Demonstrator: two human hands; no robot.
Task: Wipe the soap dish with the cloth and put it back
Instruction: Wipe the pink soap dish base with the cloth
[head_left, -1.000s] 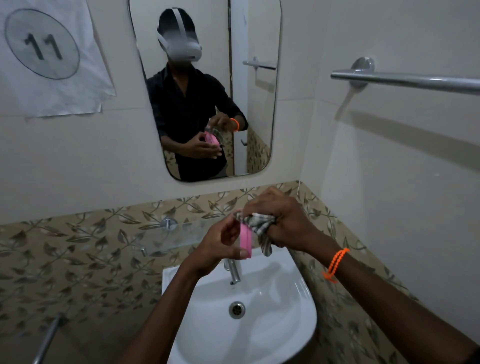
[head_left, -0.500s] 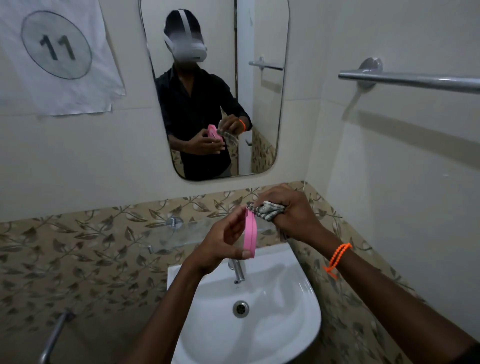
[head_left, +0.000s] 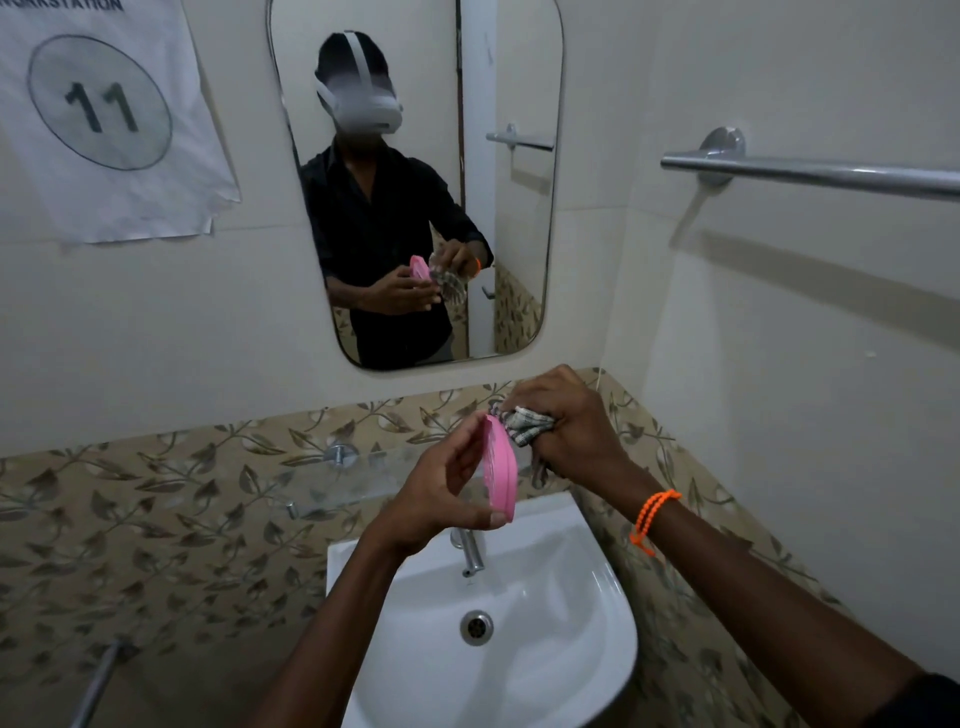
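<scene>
My left hand (head_left: 441, 486) holds a pink soap dish (head_left: 501, 467) on edge above the sink, thumb under its lower end. To its right, my right hand (head_left: 566, 421) grips a bunched grey checked cloth (head_left: 524, 423) and presses it against the dish's upper right side. An orange bead band sits on my right wrist. The mirror (head_left: 415, 182) reflects both hands, the dish and the cloth.
A white sink (head_left: 597, 623) with a chrome tap (head_left: 471, 553) lies below my hands. A glass shelf (head_left: 353, 480) is fixed to the leaf-patterned tiles behind. A towel rail (head_left: 810, 174) runs along the right wall. A paper sign marked 11 (head_left: 104, 109) hangs at upper left.
Both hands have risen slightly with the dish and cloth. The dish has turned more edge-on and the cloth has shifted toward its upper end.
</scene>
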